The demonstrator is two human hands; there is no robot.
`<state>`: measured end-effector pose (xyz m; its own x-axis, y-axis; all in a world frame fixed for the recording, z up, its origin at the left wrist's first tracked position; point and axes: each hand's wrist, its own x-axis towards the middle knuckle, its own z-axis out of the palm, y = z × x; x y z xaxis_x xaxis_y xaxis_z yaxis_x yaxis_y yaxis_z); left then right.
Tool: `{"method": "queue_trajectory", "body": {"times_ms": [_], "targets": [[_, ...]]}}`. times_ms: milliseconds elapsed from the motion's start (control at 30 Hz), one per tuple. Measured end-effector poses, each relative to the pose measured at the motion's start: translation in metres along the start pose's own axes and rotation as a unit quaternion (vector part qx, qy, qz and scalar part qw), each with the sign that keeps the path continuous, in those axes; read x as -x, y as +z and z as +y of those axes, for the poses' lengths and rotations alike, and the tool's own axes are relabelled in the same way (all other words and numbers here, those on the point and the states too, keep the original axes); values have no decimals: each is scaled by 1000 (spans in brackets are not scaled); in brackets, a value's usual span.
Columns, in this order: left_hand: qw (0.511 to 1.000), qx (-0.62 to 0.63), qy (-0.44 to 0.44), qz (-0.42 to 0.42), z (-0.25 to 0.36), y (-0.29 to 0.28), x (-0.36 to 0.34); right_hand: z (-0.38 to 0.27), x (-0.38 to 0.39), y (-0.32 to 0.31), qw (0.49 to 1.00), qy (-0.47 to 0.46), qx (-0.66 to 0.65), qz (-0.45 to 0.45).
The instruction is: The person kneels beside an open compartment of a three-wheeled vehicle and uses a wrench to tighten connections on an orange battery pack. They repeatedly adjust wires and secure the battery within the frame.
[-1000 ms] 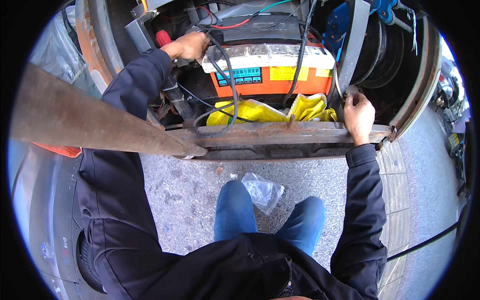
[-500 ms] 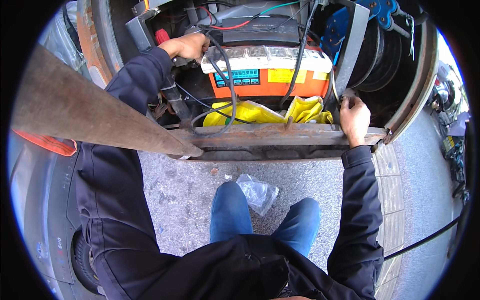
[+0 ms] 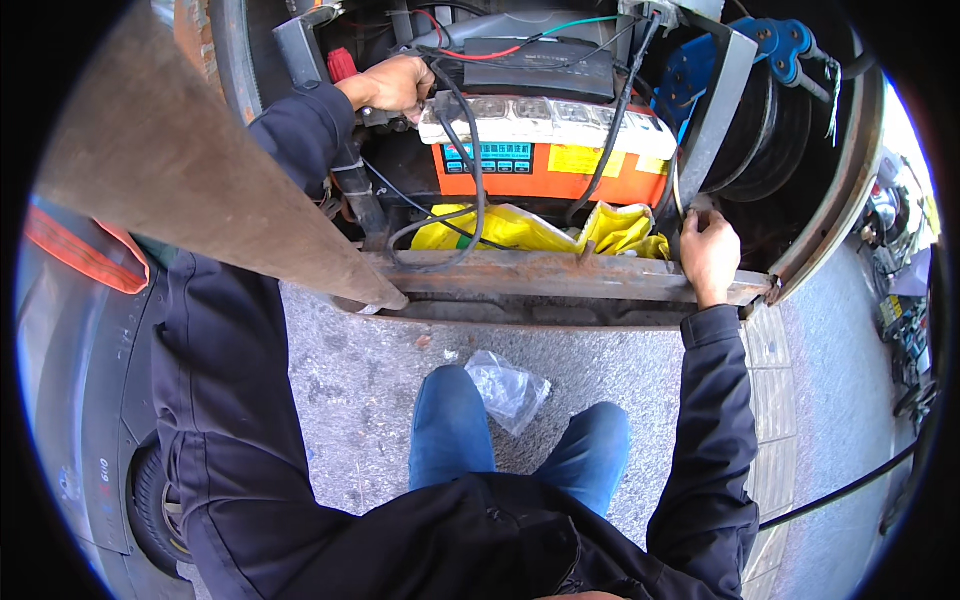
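An orange box-shaped machine (image 3: 510, 182) with a dirty white top edge sits inside a metal frame in front of me. At its left end, my left hand (image 3: 398, 86) is closed, knuckles up, with the fingertips hidden beside the casing; what they grip cannot be seen. Near the foot of the grey metal post (image 3: 712, 125), my right hand (image 3: 711, 255) has thumb and fingers drawn together on something small that I cannot make out. A black cable (image 3: 478, 190) loops down over the machine's front. Crumpled yellow packaging (image 3: 515, 228) lies below it.
A rusty crossbar (image 3: 540, 275) runs along the frame's near side. From the left, a wide brown beam (image 3: 215, 165) slants across. A dark reel (image 3: 765, 140) and a blue bracket (image 3: 770, 42) occupy the right. Clear plastic (image 3: 508, 392) lies on the ground between my knees.
The view has shifted slightly, so the frame and machine appear a little farther right and lower. Both hands stay at the same places, with little visible change in their grip.
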<state>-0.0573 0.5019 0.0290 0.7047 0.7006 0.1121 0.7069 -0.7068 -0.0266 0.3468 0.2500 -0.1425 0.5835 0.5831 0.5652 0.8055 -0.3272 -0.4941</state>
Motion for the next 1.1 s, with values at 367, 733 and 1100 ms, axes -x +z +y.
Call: {"method": "queue_trajectory", "body": {"times_ms": [367,733,1100], "targets": [[987,-42,-41,-146,-9,-5,-9,2,-1,2,1000,-2,-25,-4],[996,-72,9,-46,-1,3,-5,-1,1,-2,1000,6,-26,-10],[993,-102,3,-54,6,1,-4,1,1,-3,1000,12,-28,-4]]}}
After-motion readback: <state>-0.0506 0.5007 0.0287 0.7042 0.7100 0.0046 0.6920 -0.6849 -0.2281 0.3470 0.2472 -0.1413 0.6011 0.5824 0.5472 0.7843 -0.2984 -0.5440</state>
